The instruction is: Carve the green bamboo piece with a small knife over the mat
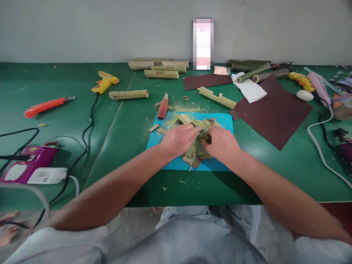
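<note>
My left hand (180, 139) and my right hand (220, 141) come close together over a blue sheet (225, 165). Both are closed around a short bamboo tube (186, 119), which slants between them. One light end shows past the left fingers, and a darker part lies by the right thumb. Whether a small thing is also pinched in the fingers is hidden. Bamboo shavings and dust (192, 156) lie in a heap under the hands. Just beyond my left hand is a red-handled knife (162, 107) with a short blade.
Cut bamboo tubes (161, 74) lie at the back, with another notched tube (217, 97) nearer. Brown sandpaper (275, 113) spreads to the right. At left are a yellow glue gun (105, 82), an orange cutter (46, 107) and a purple power strip (31, 163) with cords.
</note>
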{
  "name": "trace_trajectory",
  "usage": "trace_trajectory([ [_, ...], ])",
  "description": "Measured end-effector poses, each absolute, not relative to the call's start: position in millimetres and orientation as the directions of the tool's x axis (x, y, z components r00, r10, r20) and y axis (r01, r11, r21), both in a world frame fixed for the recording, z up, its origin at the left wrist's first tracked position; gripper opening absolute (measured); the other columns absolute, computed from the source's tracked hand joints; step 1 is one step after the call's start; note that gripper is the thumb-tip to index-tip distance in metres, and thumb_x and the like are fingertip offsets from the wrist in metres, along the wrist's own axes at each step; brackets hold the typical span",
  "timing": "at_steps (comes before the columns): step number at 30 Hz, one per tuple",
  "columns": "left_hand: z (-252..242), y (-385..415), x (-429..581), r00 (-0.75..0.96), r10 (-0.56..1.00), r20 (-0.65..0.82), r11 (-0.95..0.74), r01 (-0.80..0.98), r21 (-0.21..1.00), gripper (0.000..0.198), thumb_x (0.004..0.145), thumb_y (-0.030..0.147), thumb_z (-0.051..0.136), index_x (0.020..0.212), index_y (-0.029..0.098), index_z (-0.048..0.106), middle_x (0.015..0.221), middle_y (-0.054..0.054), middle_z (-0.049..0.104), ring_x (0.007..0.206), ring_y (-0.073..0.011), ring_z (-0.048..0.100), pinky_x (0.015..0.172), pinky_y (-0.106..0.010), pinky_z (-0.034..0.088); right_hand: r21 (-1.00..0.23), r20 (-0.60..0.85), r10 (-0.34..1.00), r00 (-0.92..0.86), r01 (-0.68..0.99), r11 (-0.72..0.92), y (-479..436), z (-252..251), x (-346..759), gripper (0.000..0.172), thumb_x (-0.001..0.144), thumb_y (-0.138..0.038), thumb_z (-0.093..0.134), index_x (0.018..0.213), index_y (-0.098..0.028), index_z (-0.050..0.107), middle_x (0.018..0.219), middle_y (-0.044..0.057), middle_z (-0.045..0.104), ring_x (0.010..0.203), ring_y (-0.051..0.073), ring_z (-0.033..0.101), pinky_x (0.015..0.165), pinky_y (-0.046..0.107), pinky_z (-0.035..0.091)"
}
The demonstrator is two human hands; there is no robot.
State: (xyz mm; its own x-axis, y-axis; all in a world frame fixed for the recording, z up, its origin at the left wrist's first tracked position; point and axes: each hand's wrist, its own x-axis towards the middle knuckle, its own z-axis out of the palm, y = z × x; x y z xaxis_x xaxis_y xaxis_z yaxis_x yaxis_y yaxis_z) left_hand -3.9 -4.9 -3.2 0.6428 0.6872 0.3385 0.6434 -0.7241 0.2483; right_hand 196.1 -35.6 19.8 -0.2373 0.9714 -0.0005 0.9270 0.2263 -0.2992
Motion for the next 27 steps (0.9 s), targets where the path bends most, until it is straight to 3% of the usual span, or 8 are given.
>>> trace_trajectory([
  [7, -6, -6, -3, 0.677, 0.641, 0.361, -0.759, 0.628, 0.171, 0.043, 0.108, 0.028, 0.035, 0.129, 0.013, 0.069, 0.086, -0.008, 0.071, 0.078, -0.0192, 0.069, 0.065, -0.028, 0.053, -0.305, -0.016, 0.970, -0.243, 0.925, 0.227, -35, 20, 195, 0.021, 0.093, -0.036, 0.057, 0.094, -0.017, 0.066, 0.094, 0.011, 0.070, 0.086, 0.023, 0.065, 0.068, 0.033, 0.040],
  [20, -3, -8, 5, 0.653, 0.678, 0.338, -0.734, 0.630, 0.254, 0.041, 0.108, 0.028, 0.035, 0.122, 0.015, 0.071, 0.088, -0.008, 0.070, 0.081, -0.0187, 0.067, 0.068, -0.029, 0.055, -0.312, -0.007, 0.971, -0.240, 0.923, 0.226, -36, 18, 196, 0.020, 0.095, -0.034, 0.054, 0.095, -0.017, 0.065, 0.095, 0.011, 0.070, 0.084, 0.023, 0.065, 0.065, 0.033, 0.037],
  [24, -2, -7, 6, 0.662, 0.672, 0.332, -0.739, 0.630, 0.239, 0.042, 0.108, 0.029, 0.034, 0.126, 0.015, 0.070, 0.083, -0.007, 0.067, 0.076, -0.0182, 0.065, 0.067, -0.029, 0.055, -0.305, -0.030, 0.970, -0.240, 0.927, 0.220, -37, 19, 196, 0.019, 0.094, -0.035, 0.056, 0.095, -0.017, 0.064, 0.094, 0.010, 0.070, 0.084, 0.024, 0.065, 0.064, 0.034, 0.036],
  [27, -2, -7, 7, 0.661, 0.677, 0.324, -0.734, 0.636, 0.239, 0.041, 0.108, 0.028, 0.034, 0.118, 0.016, 0.072, 0.086, -0.007, 0.067, 0.079, -0.0177, 0.065, 0.069, -0.028, 0.055, -0.295, -0.016, 0.967, -0.254, 0.925, 0.239, -38, 19, 196, 0.021, 0.097, -0.033, 0.052, 0.096, -0.017, 0.064, 0.096, 0.011, 0.069, 0.086, 0.024, 0.065, 0.066, 0.034, 0.037],
])
